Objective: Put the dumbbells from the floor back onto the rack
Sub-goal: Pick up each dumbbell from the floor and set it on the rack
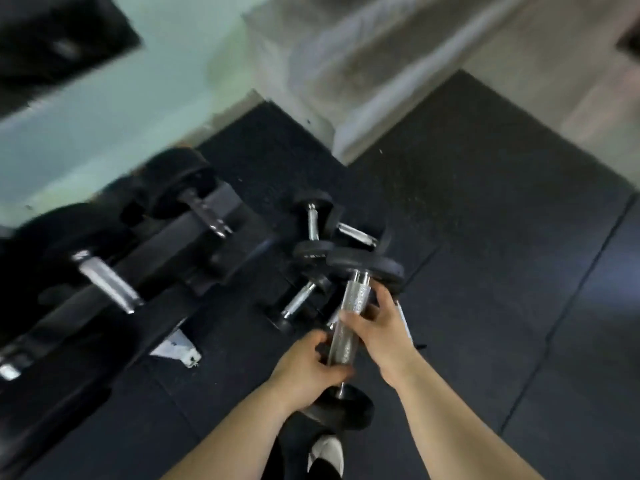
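Clearly both hands are wrapped on one dumbbell (341, 327); the left hand (308, 368) has its fingers closed around the lower end of the ribbed steel handle, near the dark weight by the shoe (327, 452), and the right hand (377, 327) clamps the upper part just under the far disc; two hands suggest a heavy load, shared to keep it level. It appears lifted off the floor (485, 271), though blur makes that uncertain. Three smaller dumbbells (313, 223) lie jumbled on the mat just beyond it; the rack (166, 258) stands to the left, already carrying larger ones, so the lift must swing leftward.
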A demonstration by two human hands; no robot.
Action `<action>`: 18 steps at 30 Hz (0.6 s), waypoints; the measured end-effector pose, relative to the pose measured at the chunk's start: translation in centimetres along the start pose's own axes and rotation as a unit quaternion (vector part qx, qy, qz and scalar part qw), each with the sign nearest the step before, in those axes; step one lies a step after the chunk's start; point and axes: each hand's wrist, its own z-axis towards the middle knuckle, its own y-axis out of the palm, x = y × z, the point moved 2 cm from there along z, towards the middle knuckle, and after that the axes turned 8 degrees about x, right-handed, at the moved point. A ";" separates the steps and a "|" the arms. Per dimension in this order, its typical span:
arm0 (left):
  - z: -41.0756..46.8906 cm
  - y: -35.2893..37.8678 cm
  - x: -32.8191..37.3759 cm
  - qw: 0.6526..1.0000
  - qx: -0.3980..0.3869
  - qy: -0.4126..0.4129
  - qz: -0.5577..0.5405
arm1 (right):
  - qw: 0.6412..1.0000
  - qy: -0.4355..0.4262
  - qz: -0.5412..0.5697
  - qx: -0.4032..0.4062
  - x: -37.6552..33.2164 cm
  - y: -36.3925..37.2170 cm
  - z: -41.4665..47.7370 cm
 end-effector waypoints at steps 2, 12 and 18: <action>-3.6 -3.4 1.6 0.997 0.055 0.015 -0.044 | 0.997 -0.046 -0.034 -0.053 -4.5 2.4 -2.5; -21.0 -19.5 -5.0 0.918 0.292 0.008 -0.268 | 0.914 -0.183 -0.234 -0.276 -13.0 22.8 -17.7; -30.7 -28.3 -18.4 0.846 0.405 -0.035 -0.345 | 0.860 -0.177 -0.300 -0.374 -7.2 39.5 -27.9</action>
